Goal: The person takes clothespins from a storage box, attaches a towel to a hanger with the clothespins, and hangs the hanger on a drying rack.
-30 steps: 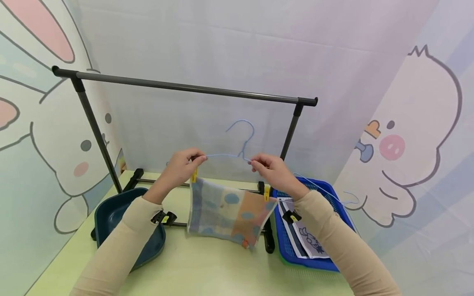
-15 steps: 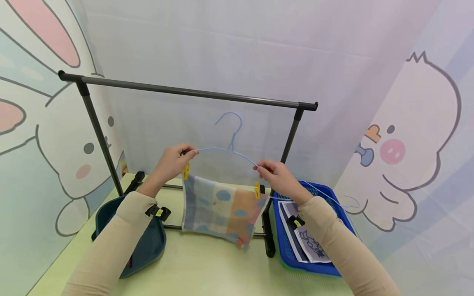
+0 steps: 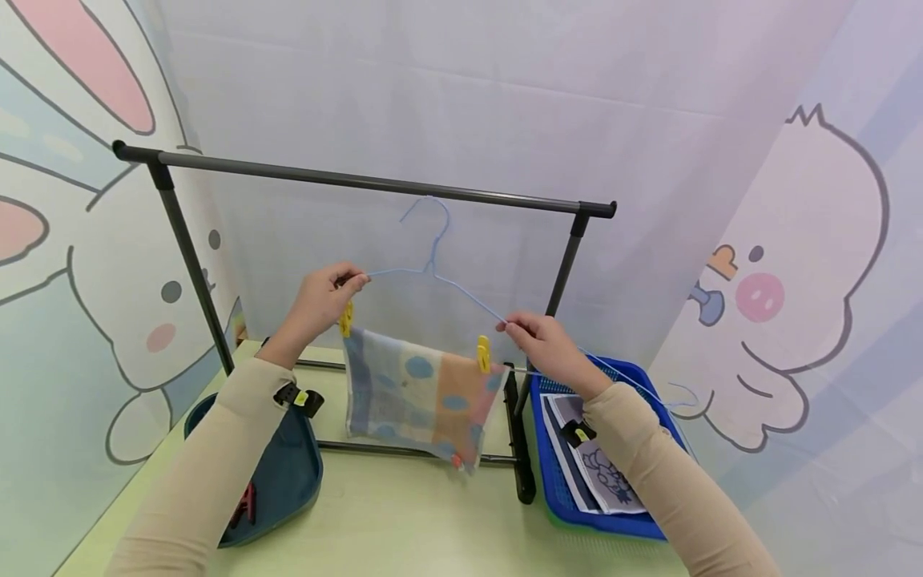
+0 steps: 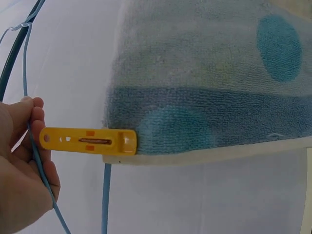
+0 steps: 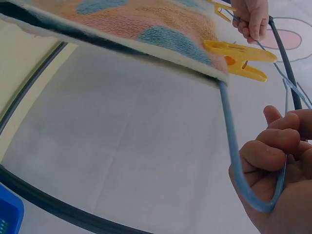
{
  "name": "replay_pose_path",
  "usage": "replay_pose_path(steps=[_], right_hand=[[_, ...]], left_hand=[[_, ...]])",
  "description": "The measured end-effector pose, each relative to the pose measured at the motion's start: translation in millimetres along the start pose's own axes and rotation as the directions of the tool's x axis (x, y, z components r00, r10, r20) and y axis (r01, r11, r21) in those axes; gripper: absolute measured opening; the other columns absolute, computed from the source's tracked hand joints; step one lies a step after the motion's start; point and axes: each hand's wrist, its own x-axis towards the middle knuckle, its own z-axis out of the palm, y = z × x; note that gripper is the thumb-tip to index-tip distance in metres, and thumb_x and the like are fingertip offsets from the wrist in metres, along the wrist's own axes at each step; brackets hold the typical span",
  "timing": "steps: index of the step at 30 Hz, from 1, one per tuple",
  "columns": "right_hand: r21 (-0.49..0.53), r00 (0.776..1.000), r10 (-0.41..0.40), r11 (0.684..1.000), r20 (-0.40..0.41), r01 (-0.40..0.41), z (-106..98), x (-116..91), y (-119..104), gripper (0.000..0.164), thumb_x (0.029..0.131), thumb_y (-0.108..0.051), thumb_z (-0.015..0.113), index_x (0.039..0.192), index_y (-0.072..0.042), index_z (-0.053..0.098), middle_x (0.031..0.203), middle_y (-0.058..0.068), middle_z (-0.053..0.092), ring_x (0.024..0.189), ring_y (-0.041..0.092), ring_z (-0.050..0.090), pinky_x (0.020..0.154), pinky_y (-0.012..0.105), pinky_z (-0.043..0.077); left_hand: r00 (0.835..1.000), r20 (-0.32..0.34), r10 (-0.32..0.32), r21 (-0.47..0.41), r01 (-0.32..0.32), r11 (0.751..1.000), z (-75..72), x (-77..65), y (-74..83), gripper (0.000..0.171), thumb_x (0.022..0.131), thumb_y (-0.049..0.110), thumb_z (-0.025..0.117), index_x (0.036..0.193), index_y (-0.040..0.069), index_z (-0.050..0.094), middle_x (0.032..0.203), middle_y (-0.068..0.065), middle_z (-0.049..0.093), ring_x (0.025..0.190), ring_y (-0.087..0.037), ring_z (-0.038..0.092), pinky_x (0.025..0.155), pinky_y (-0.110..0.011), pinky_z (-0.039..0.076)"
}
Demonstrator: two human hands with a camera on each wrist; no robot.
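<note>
A light blue wire hanger (image 3: 469, 295) is held up in front of the rack, its hook close to the top bar (image 3: 303, 172); I cannot tell whether they touch. My left hand (image 3: 320, 300) pinches the hanger's left shoulder, and my right hand (image 3: 551, 349) grips the right shoulder near its end. From the hanger's lower wire hangs a small patterned towel (image 3: 411, 401) with blue dots. Two yellow clothespins, a left clothespin (image 4: 90, 141) and a right clothespin (image 5: 239, 56), clip the towel's upper corners. The fingers (image 5: 268, 141) of my right hand curl round the wire.
A dark teal tray (image 3: 288, 461) at left holds a red clamp-like item (image 3: 247, 505), partly behind my sleeve. On the right, a blue basket (image 3: 642, 373) contains folded cloths (image 3: 602, 469), with another wire hanger (image 3: 627, 375) across it. The dark rack stands on a pale green table (image 3: 404, 521).
Hanger and towel have risen and moved left, bringing the hook up to the bar. My left hand moved up and left; the right hand slid outward along the hanger's shoulder.
</note>
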Motion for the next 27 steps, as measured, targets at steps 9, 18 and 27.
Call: replay_pose_path(steps=[9, 18, 27], right_hand=[[0.024, 0.997, 0.0, 1.0, -0.078, 0.002, 2, 0, -11, 0.03, 0.103, -0.025, 0.042, 0.108, -0.006, 0.066, 0.056, 0.001, 0.033, 0.04, 0.012, 0.027, 0.042, 0.028, 0.028], [0.054, 0.99, -0.02, 0.998, -0.139, 0.028, 6, 4, -24, 0.029, 0.103, -0.023, 0.043, 0.106, -0.006, 0.066, 0.055, 0.001, 0.033, 0.043, 0.014, 0.026, 0.043, 0.027, 0.025], [0.106, 0.99, -0.045, 0.993, -0.133, 0.06, 10, 9, -29, 0.03, 0.102, -0.027, 0.043, 0.105, -0.007, 0.066, 0.055, 0.003, 0.035, 0.044, 0.017, 0.029, 0.042, 0.028, 0.028]], left_hand=[[0.995, -0.07, -0.069, 0.016, 0.071, 0.997, -10.8, 11.8, -0.5, 0.039, 0.098, 0.038, 0.049, 0.11, 0.005, 0.065, 0.1, -0.012, 0.063, 0.084, -0.025, 0.053, 0.068, -0.037, 0.041], [0.988, -0.137, -0.068, -0.001, 0.069, 0.998, -12.1, 22.5, 1.6, 0.037, 0.098, 0.038, 0.05, 0.109, 0.005, 0.065, 0.106, -0.012, 0.063, 0.102, -0.026, 0.054, 0.087, -0.047, 0.041], [0.987, -0.153, -0.053, 0.021, 0.057, 0.998, -21.3, 30.1, 3.9, 0.038, 0.098, 0.037, 0.05, 0.11, 0.004, 0.064, 0.107, -0.012, 0.062, 0.103, -0.026, 0.053, 0.086, -0.047, 0.04]])
